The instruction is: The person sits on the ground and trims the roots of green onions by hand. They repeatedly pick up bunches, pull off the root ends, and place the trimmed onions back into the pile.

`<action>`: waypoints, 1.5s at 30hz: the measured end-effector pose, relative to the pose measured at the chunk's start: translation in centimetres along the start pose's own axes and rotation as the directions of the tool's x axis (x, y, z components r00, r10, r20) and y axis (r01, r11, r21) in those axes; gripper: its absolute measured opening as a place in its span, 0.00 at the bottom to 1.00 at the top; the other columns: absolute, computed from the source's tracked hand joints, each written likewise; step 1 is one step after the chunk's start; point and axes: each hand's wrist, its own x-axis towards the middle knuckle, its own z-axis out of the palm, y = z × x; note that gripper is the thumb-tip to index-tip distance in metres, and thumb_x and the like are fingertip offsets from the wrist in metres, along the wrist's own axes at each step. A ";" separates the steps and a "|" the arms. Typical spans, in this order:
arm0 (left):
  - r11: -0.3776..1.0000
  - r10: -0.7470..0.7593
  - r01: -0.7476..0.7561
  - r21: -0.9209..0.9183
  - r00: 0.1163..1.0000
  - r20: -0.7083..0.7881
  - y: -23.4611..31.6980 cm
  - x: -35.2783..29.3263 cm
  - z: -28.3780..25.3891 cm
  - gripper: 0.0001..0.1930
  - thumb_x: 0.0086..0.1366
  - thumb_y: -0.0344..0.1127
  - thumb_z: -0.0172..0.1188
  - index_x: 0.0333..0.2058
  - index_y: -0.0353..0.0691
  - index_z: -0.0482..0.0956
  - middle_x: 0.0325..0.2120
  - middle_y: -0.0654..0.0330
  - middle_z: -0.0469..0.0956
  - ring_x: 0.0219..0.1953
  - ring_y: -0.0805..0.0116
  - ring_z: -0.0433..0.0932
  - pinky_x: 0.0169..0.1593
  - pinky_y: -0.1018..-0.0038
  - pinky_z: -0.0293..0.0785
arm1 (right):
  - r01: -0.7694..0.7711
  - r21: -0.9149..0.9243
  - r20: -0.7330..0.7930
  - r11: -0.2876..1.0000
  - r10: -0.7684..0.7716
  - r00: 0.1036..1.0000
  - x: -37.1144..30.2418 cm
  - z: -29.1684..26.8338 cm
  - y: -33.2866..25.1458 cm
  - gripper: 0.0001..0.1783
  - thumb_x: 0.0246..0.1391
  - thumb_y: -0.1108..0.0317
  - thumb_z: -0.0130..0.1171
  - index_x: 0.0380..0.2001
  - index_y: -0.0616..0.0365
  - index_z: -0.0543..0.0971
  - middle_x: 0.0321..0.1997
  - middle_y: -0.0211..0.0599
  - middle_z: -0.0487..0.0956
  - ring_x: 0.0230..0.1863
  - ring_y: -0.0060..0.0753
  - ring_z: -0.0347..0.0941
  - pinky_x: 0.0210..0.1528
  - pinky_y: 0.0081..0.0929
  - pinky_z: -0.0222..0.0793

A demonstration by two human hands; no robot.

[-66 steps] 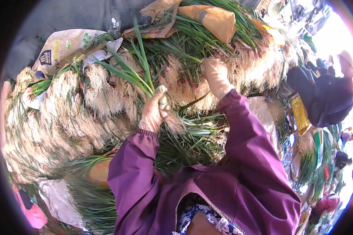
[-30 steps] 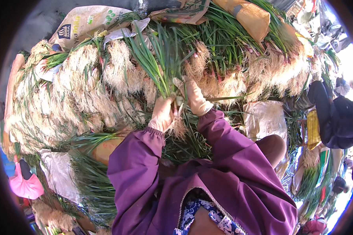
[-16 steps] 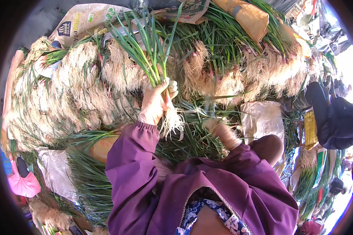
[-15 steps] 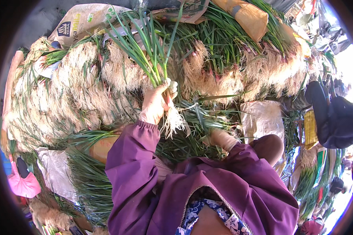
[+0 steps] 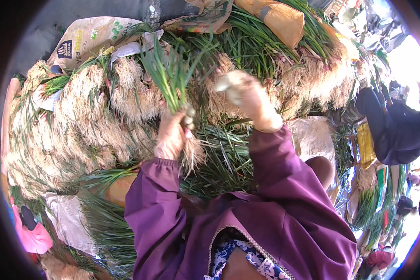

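My left hand (image 5: 170, 135) is closed around a small bunch of spring onions (image 5: 170, 86). Long green leaves fan upward from the fist, and pale stringy roots hang below it. Right of the bunch, my right hand (image 5: 249, 98) is raised in front of the far heap, apart from the bunch. Motion smears its fingers, so I cannot tell whether they hold anything. Whitish coverings show on the fingertips of both hands. Beneath the hands lies a pile of loose green leaves (image 5: 221, 151).
A long heap of rooted spring onions (image 5: 86, 112) stretches across the far side. Behind it lie a printed sack (image 5: 91, 39) and a tan wrapped bundle (image 5: 284, 25). A pale sack (image 5: 312, 135) sits right of the leaves. A person in dark clothing (image 5: 396, 128) is at the right.
My right hand has risen from the leaf pile to beside the bunch. My left hand has shifted slightly left and lower, still gripping the spring onions. The view has shifted a little.
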 end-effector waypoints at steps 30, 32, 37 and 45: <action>0.955 -0.116 0.101 -0.281 0.992 -0.039 -3.1 1.6 -3.1 0.08 0.66 0.37 0.55 0.38 0.40 0.75 0.24 0.64 0.75 0.20 0.73 0.70 0.22 0.73 0.68 | -0.236 -0.822 -0.417 0.519 -0.265 0.869 -2.7 -3.2 0.6 0.12 0.58 0.62 0.58 0.41 0.58 0.78 0.39 0.38 0.83 0.31 0.31 0.77 0.34 0.23 0.70; 0.960 -0.081 0.066 -0.273 0.996 -0.047 -3.1 1.1 -3.1 0.08 0.67 0.37 0.55 0.39 0.39 0.74 0.24 0.65 0.73 0.21 0.75 0.66 0.23 0.76 0.65 | -0.071 -0.387 -0.433 0.919 -0.114 0.894 -3.4 -4.0 -1.0 0.09 0.61 0.65 0.55 0.41 0.56 0.76 0.36 0.31 0.82 0.27 0.21 0.74 0.29 0.20 0.69; 0.951 0.052 -0.015 -0.308 0.992 0.113 -1.7 0.0 -3.3 0.11 0.67 0.43 0.55 0.38 0.41 0.74 0.21 0.69 0.69 0.19 0.79 0.65 0.20 0.79 0.63 | 0.005 -0.756 -0.058 0.655 -0.075 0.995 -6.7 -3.2 -0.1 0.05 0.60 0.68 0.50 0.36 0.55 0.74 0.28 0.28 0.77 0.21 0.20 0.67 0.23 0.19 0.66; 0.934 0.087 -0.006 -0.357 0.973 0.212 -0.9 0.2 -3.2 0.11 0.66 0.38 0.58 0.42 0.41 0.71 0.16 0.73 0.62 0.16 0.83 0.60 0.20 0.83 0.59 | 0.162 -0.960 0.190 0.229 0.104 0.976 -7.5 -0.6 3.7 0.18 0.61 0.55 0.48 0.42 0.55 0.79 0.38 0.46 0.81 0.41 0.46 0.78 0.44 0.38 0.72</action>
